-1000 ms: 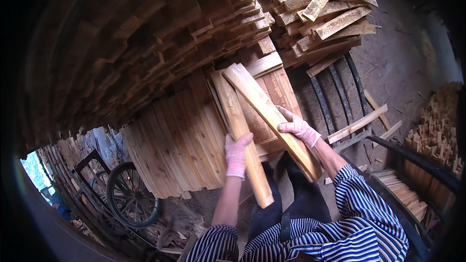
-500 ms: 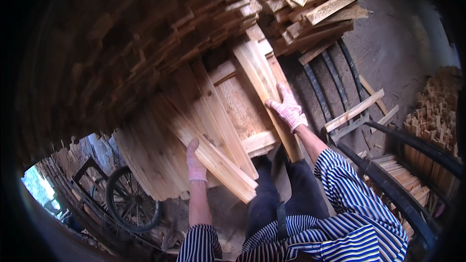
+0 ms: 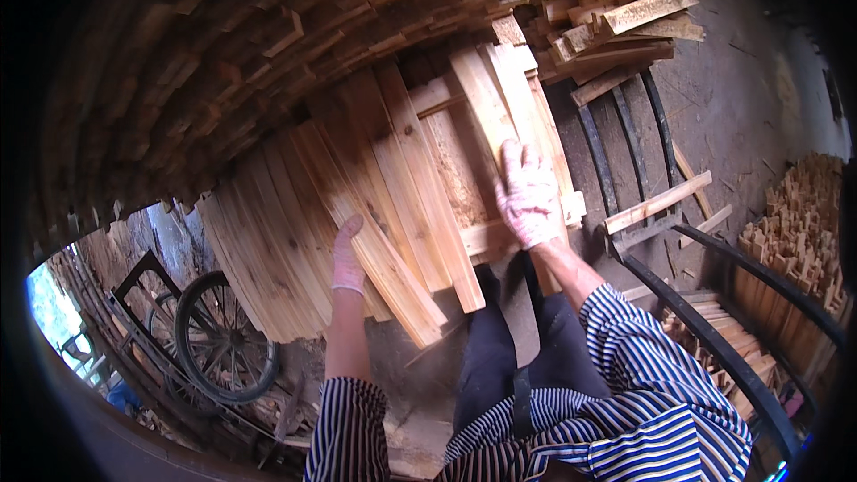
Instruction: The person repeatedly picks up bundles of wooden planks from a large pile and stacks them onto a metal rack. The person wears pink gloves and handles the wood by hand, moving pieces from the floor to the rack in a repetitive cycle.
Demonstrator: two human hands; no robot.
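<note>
My left hand (image 3: pixel 348 254), in a pale pink glove, grips the left edge of a few stacked wooden slats (image 3: pixel 388 281). Its thumb lies on top and its fingers are hidden. These slats rest slanting over a row of flat boards (image 3: pixel 286 232). My right hand (image 3: pixel 528 196), gloved alike, lies over the near part of two pale slats (image 3: pixel 486 98) at the row's right side, its fingers stretched out on the wood. Between the hands a gap in the row shows rough wood (image 3: pixel 453 165) and a crosspiece (image 3: pixel 486 236) under it.
A tall pile of slats (image 3: pixel 241 62) fills the far left; loose offcuts (image 3: pixel 616 18) are heaped at far right. A black metal frame (image 3: pixel 696 312) stands at right, by upright bundled sticks (image 3: pixel 790 232). A spoked wheel (image 3: pixel 228 339) is at lower left.
My right hand has gone from holding a slat by its edge to lying flat across the slats, which now show side by side. My left hand keeps its hold. The view has shifted.
</note>
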